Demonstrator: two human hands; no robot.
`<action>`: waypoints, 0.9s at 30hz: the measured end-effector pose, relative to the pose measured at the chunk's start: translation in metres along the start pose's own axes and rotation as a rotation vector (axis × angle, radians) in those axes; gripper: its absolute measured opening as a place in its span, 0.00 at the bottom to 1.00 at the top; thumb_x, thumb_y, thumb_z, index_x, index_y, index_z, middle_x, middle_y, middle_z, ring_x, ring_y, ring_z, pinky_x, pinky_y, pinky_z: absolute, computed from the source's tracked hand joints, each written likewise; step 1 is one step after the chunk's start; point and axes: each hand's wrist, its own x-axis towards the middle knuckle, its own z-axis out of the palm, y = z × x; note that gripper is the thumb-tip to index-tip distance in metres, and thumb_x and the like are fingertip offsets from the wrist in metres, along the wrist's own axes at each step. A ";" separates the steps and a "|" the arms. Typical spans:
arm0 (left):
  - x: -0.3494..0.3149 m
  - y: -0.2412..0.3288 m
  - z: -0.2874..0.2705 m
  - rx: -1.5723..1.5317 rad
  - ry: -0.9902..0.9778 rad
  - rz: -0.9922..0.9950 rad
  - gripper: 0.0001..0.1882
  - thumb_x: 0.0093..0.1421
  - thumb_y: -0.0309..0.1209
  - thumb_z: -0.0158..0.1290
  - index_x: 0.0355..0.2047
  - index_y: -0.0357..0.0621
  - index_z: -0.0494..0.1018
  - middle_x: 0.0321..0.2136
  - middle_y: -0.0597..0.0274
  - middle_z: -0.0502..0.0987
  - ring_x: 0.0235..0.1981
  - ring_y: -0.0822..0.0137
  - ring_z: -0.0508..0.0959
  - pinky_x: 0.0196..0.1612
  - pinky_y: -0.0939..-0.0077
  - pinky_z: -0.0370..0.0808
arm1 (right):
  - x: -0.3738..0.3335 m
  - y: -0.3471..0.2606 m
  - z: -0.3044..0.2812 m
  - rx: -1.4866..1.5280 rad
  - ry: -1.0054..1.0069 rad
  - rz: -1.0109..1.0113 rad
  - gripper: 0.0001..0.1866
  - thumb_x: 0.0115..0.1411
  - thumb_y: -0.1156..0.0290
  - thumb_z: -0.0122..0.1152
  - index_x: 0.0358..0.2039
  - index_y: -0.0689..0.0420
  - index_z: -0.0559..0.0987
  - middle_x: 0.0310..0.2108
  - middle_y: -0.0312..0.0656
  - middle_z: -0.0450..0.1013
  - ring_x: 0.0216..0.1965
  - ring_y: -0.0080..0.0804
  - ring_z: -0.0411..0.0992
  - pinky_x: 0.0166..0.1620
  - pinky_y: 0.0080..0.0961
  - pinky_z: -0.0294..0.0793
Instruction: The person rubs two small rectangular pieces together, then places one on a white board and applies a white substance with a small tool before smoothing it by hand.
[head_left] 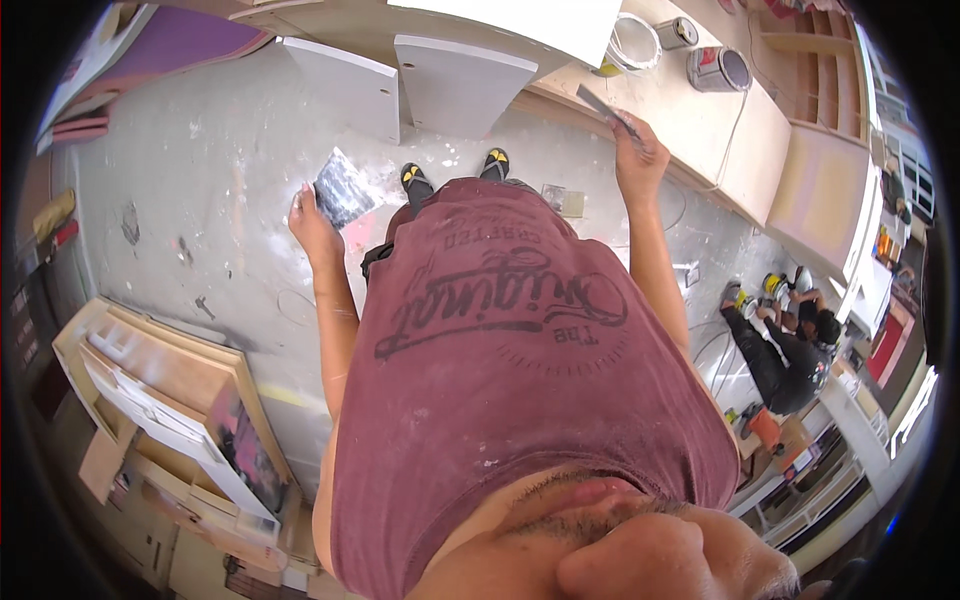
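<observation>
Out to the left, my left hand [314, 228] is closed on the edge of a flat square plate [348, 190] smeared with white and dark grey paste. My right hand [641, 158] is raised on the right, its fingers wrapped round a putty knife [600, 106] with a flat grey blade that points up and left. Ahead of that hand is a long pale wooden cabinet [650, 115]. On its top stand an open white bucket [634, 45], a paint-marked can [718, 69] and a smaller tin [680, 33]. Knife and plate are held well apart.
Two white panels [460, 85] [345, 85] stand ahead of my feet. The grey floor [150, 170] is spotted with paint. Wooden frames [180, 400] lie at the lower left. At right, another person [785, 345] crouches near cables and tools. Wooden shelving [815, 75] rises behind the cabinet.
</observation>
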 end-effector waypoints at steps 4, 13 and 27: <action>0.024 0.018 0.006 -0.043 -0.102 -0.009 0.14 0.69 0.34 0.46 0.27 0.40 0.69 0.27 0.70 0.69 0.29 0.77 0.67 0.35 0.78 0.67 | 0.002 -0.001 0.010 -0.027 0.071 0.148 0.10 0.55 0.79 0.66 0.39 0.61 0.84 0.37 0.45 0.81 0.39 0.27 0.79 0.46 0.22 0.74; 0.042 0.001 -0.009 0.017 -0.162 -0.037 0.14 0.69 0.34 0.47 0.28 0.39 0.72 0.26 0.71 0.70 0.28 0.77 0.66 0.33 0.80 0.65 | 0.017 0.033 0.035 0.142 0.162 -0.152 0.12 0.58 0.86 0.61 0.42 0.60 0.82 0.39 0.43 0.81 0.40 0.27 0.79 0.47 0.22 0.78; 0.055 -0.016 -0.039 0.056 -0.130 -0.049 0.15 0.69 0.34 0.48 0.24 0.44 0.69 0.21 0.77 0.64 0.23 0.81 0.59 0.26 0.80 0.57 | 0.022 0.025 0.073 0.143 0.140 -0.124 0.13 0.56 0.84 0.62 0.41 0.60 0.84 0.40 0.42 0.81 0.41 0.26 0.79 0.47 0.21 0.76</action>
